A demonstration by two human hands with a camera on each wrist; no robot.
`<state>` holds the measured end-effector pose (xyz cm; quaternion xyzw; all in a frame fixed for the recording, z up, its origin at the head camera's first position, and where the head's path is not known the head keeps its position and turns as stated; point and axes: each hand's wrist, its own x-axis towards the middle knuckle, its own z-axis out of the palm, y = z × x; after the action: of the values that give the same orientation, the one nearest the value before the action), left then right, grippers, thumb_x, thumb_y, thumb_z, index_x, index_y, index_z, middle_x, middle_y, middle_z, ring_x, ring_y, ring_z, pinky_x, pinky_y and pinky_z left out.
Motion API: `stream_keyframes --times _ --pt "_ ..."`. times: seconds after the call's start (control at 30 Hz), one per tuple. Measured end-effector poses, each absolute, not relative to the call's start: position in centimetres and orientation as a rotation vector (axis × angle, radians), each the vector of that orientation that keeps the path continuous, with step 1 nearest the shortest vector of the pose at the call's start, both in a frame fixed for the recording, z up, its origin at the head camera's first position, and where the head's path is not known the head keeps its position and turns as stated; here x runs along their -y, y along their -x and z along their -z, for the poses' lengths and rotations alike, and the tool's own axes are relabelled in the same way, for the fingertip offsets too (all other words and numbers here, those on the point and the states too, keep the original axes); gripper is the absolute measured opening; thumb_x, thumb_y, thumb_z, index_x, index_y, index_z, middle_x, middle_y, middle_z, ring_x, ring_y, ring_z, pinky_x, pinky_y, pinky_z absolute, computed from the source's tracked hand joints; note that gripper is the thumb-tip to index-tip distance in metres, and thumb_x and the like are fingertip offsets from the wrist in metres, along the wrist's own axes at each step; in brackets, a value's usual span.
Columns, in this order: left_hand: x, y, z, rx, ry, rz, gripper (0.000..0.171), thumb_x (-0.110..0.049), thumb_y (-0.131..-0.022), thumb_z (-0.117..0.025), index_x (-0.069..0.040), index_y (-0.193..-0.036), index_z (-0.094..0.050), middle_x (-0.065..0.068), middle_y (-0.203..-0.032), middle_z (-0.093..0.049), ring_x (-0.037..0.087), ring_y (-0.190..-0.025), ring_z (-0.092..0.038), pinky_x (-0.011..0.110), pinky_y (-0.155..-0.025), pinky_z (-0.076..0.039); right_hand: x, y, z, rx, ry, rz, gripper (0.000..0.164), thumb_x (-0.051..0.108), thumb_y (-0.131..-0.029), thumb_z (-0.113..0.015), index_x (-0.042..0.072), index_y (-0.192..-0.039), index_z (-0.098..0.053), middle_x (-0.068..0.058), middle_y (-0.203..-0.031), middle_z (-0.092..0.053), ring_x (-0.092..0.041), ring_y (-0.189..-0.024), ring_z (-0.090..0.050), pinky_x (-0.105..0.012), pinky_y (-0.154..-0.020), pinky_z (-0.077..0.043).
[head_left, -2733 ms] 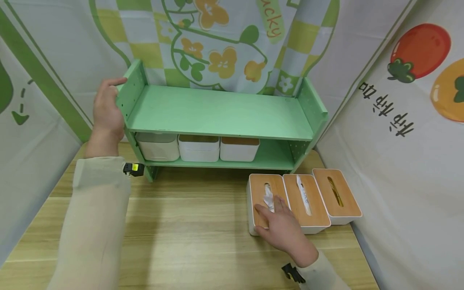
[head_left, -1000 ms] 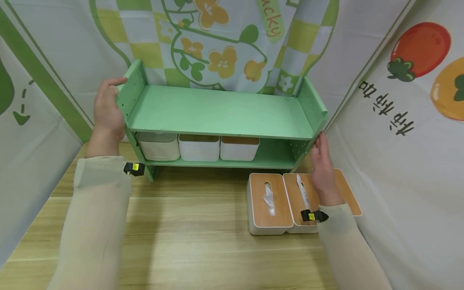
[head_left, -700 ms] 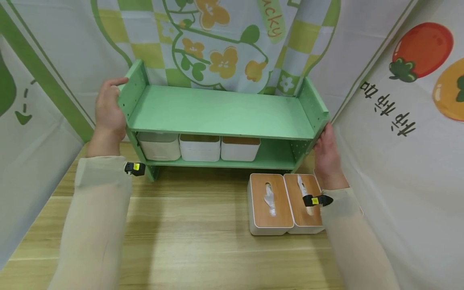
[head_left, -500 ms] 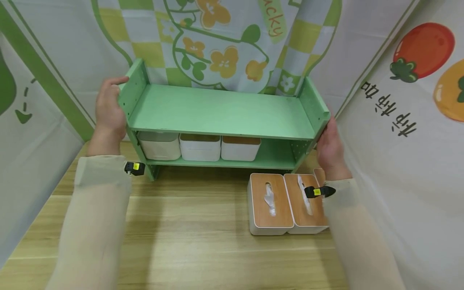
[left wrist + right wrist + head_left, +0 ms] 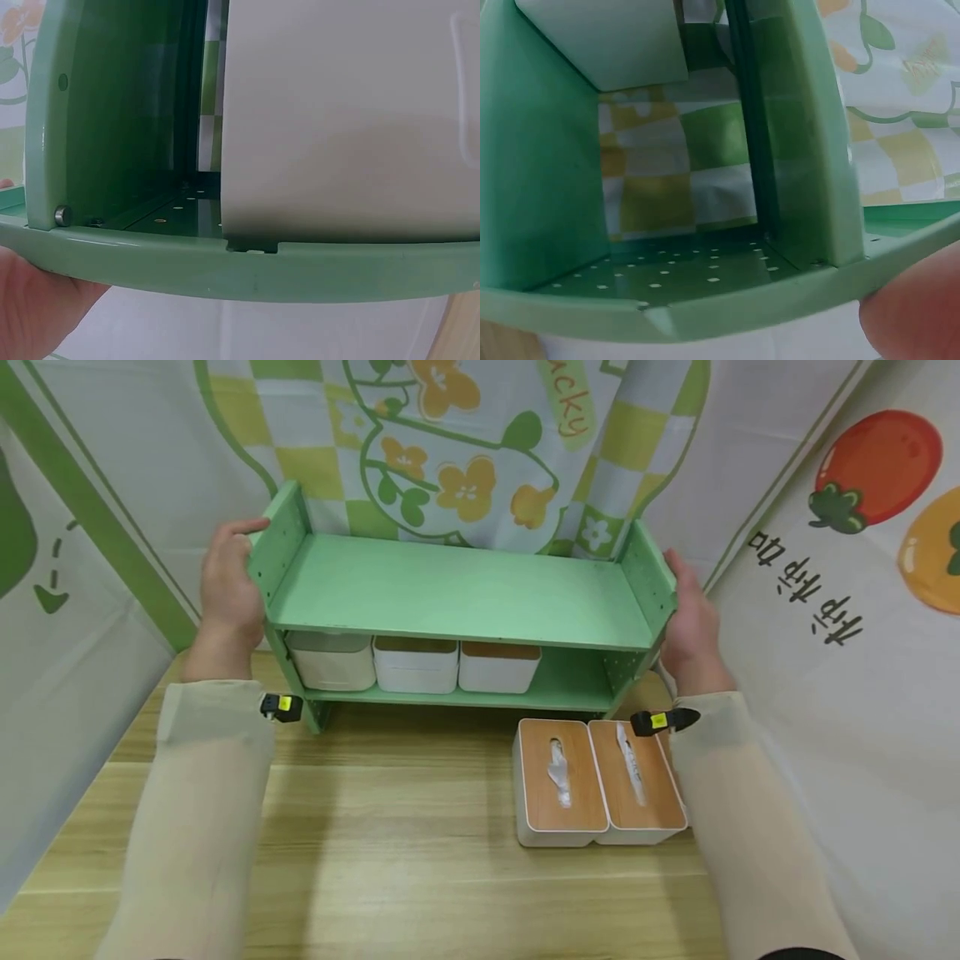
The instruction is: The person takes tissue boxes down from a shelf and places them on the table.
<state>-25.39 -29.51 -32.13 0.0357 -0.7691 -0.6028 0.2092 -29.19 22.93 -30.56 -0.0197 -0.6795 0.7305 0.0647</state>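
Observation:
A green two-tier shelf (image 5: 465, 589) stands on the table against the back curtain. My left hand (image 5: 228, 581) holds its left side panel, the index finger bent over the edge; the other fingers are partly hidden. On the opposite side, my right hand (image 5: 690, 622) holds the right side panel from outside, fingertips at its edge. On the lower tier sit a cream box (image 5: 333, 668), a white box (image 5: 416, 672) and another white box (image 5: 498, 675) with a brown top. The left wrist view shows the cream box's wall (image 5: 337, 127) close up.
Two wood-topped tissue boxes, the left one (image 5: 562, 777) and the middle one (image 5: 637, 772), stand side by side on the wooden table (image 5: 405, 860). My right forearm mostly hides a third. A printed fabric wall (image 5: 825, 693) runs close along the right.
My right hand has left the left tissue box, gone to the shelf's right side panel and slid up along it. My left hand has stayed on the left panel. The shelf looks unmoved.

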Motion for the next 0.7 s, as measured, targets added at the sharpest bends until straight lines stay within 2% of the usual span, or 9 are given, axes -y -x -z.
stream_keyframes --times 0.1,0.17,0.4,0.57,0.7 --pt "29.42 25.43 32.12 2.144 -0.097 1.675 0.052 -0.027 -0.105 -0.014 -0.027 -0.145 -0.046 -0.006 -0.157 -0.027 0.011 -0.138 -0.017 0.036 -0.108 -0.014 -22.73 29.14 30.60 1.991 0.087 -2.235 0.039 0.040 -0.107 -0.040 0.039 -0.146 -0.049 0.011 -0.153 -0.038 -0.022 -0.127 -0.045 -0.041 -0.102 -0.041" --pt "29.40 25.41 32.07 2.151 -0.094 1.662 0.052 -0.026 -0.105 -0.014 -0.027 -0.145 -0.047 -0.006 -0.157 -0.028 0.011 -0.138 -0.018 0.036 -0.107 -0.015 -22.61 29.16 30.63 1.964 0.084 -2.230 0.039 0.032 -0.108 -0.038 0.036 -0.145 -0.050 0.020 -0.153 -0.035 -0.018 -0.135 -0.038 -0.039 -0.106 -0.036" --pt "29.72 25.25 31.79 2.134 -0.105 1.661 0.052 -0.025 -0.105 -0.015 -0.025 -0.145 -0.048 -0.006 -0.156 -0.030 0.010 -0.137 -0.019 0.033 -0.107 -0.014 -22.24 29.47 30.68 1.933 0.063 -2.220 0.040 0.026 -0.108 -0.039 0.029 -0.146 -0.052 0.014 -0.152 -0.038 -0.021 -0.135 -0.040 -0.039 -0.108 -0.035" --pt "29.72 25.20 31.78 2.153 -0.105 1.640 0.052 -0.026 -0.105 -0.014 -0.025 -0.146 -0.046 -0.005 -0.156 -0.030 0.009 -0.139 -0.017 0.032 -0.111 -0.011 -22.24 29.52 30.77 2.052 0.077 -2.074 0.041 0.030 -0.109 -0.036 0.030 -0.148 -0.048 0.016 -0.154 -0.034 -0.014 -0.140 -0.030 -0.036 -0.112 -0.027" --pt "29.51 25.13 31.89 2.173 -0.119 1.626 0.053 -0.027 -0.105 -0.014 -0.026 -0.148 -0.045 -0.007 -0.156 -0.031 0.010 -0.138 -0.020 0.033 -0.111 -0.013 -22.31 29.38 30.80 2.055 0.086 -2.056 0.042 0.031 -0.108 -0.037 0.030 -0.148 -0.048 0.015 -0.154 -0.035 -0.015 -0.140 -0.029 -0.037 -0.112 -0.027"
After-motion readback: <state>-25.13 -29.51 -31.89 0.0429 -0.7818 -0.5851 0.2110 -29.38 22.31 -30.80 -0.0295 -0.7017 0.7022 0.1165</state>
